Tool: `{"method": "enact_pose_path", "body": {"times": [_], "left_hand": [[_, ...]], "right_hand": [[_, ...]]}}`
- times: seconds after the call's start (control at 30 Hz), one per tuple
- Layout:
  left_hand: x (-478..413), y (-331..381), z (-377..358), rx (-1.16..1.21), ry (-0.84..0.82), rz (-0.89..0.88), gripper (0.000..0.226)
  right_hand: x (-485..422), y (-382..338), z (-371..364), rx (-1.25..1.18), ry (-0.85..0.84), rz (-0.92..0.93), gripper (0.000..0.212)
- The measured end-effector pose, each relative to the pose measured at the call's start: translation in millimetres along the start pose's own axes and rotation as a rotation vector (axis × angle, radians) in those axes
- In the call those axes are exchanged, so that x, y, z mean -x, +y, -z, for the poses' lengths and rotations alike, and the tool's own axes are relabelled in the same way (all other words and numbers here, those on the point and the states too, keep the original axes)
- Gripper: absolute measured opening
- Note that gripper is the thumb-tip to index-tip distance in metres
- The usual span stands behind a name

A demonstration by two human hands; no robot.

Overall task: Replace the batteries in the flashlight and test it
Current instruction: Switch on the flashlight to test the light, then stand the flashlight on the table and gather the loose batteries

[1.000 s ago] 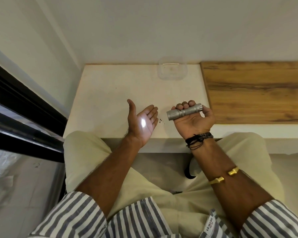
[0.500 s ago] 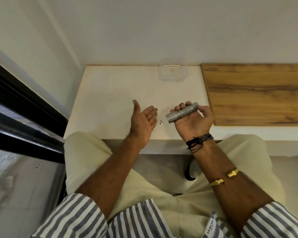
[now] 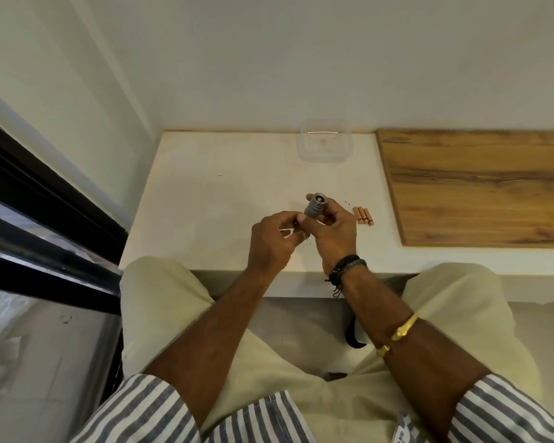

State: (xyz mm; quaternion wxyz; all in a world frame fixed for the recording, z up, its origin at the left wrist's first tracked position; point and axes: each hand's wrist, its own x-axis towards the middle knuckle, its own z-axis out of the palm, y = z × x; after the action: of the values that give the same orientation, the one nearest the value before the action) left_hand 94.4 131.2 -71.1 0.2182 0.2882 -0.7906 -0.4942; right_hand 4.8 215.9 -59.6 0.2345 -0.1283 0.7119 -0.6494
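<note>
A small silver flashlight (image 3: pixel 315 207) is held upright over the white ledge (image 3: pixel 211 199), one round end facing up toward the camera. My right hand (image 3: pixel 335 231) wraps its body from the right. My left hand (image 3: pixel 274 243) closes on its lower end from the left, thumb pressed against the barrel. Three brown batteries (image 3: pixel 363 215) lie side by side on the ledge just right of my right hand. The lower part of the flashlight is hidden by my fingers.
A clear plastic container (image 3: pixel 325 143) stands at the back of the ledge against the wall. A wooden board (image 3: pixel 480 187) covers the ledge's right part. A black window frame (image 3: pixel 45 225) runs along the left. My knees sit under the ledge's front edge.
My left hand, open with its palm up, has closed onto the flashlight. The flashlight turned from lying sideways to standing upright. The three batteries have come into view.
</note>
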Motion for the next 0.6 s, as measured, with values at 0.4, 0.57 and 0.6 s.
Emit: {"method": "enact_pose_path", "body": {"times": [0.4,0.57,0.6], "left_hand": [[-58.8,-13.5,28.8,-0.03,0.152,-0.071,0.029],[-105.3,-13.4,47.7,-0.007,0.164,-0.116,0.023],[-115.4,-13.8,50.4,-0.002,0.166,-0.119,0.022]], "right_hand": [[-46.5,-27.5,-38.3,0.163,-0.008,0.141,0.044],[-85.4,-41.5,-61.8,0.207,-0.003,0.216,0.044],[-93.8,-44.3,-66.9,0.214,-0.004,0.224,0.044]]}}
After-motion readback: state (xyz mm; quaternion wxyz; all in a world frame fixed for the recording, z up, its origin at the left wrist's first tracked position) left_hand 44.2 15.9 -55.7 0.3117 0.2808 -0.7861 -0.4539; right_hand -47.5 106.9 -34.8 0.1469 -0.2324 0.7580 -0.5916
